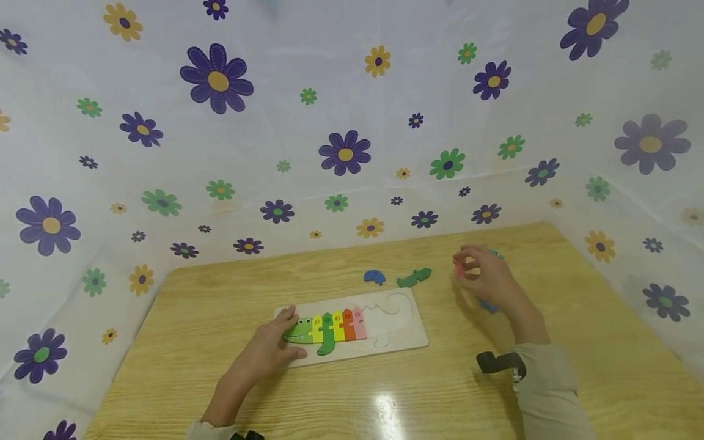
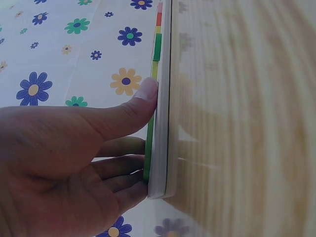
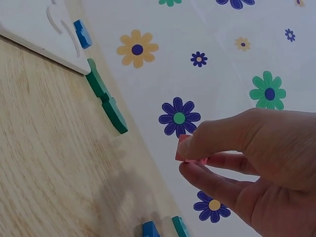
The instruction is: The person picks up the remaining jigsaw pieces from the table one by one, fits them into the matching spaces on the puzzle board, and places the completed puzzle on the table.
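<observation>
A wooden crocodile puzzle board (image 1: 393,321) lies on the table. Its left part holds a green head piece (image 1: 301,332), several coloured body pieces with numbers, and a green leg piece (image 1: 326,348); bare outlines show at its right. My left hand (image 1: 269,347) rests on the board's left end, thumb and fingers spread around the head piece; in the left wrist view the thumb (image 2: 143,94) touches the board's face. To the right of the board, my right hand (image 1: 489,278) is raised above the table and pinches a small pinkish-red puzzle piece (image 3: 183,148) between thumb and fingers.
Behind the board lie a blue puzzle piece (image 1: 374,277) and a long green puzzle piece (image 1: 415,277). Another blue piece (image 1: 488,306) and a teal piece (image 1: 497,253) are partly hidden by my right hand. A flower-printed white cloth (image 1: 308,177) surrounds the table (image 1: 231,299).
</observation>
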Tool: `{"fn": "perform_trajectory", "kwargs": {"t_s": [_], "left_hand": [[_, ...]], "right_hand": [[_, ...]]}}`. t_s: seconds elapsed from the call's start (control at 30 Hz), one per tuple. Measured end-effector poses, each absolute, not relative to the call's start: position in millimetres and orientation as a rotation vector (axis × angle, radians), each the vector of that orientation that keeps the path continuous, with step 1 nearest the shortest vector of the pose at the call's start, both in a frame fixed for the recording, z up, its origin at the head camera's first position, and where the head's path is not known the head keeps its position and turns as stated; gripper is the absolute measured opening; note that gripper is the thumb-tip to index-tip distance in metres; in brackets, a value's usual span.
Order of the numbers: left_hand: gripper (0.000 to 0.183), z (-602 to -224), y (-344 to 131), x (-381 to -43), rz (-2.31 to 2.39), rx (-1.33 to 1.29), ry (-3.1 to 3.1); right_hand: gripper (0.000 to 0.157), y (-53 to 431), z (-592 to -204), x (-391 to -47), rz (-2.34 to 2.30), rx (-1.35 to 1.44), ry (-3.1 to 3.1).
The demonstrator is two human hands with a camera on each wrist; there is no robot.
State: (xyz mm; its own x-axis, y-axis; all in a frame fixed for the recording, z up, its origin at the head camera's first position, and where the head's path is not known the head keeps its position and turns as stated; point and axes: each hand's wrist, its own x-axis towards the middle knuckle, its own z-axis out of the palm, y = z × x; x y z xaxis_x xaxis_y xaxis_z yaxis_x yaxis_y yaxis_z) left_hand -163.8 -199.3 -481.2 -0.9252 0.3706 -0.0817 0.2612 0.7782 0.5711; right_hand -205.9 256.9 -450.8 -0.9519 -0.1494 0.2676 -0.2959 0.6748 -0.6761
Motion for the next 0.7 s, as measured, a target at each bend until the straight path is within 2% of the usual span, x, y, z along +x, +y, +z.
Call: {"fn": "perform_trajectory", "kwargs": {"t_s": [0.7], "left_hand": [[0.076, -482.4, -199.9, -163.1, 0.856, 0.508, 2.790]], "right_hand": [[0.026, 255.2, -440.5, -200.6, 1.140, 0.433, -2.626]]}}
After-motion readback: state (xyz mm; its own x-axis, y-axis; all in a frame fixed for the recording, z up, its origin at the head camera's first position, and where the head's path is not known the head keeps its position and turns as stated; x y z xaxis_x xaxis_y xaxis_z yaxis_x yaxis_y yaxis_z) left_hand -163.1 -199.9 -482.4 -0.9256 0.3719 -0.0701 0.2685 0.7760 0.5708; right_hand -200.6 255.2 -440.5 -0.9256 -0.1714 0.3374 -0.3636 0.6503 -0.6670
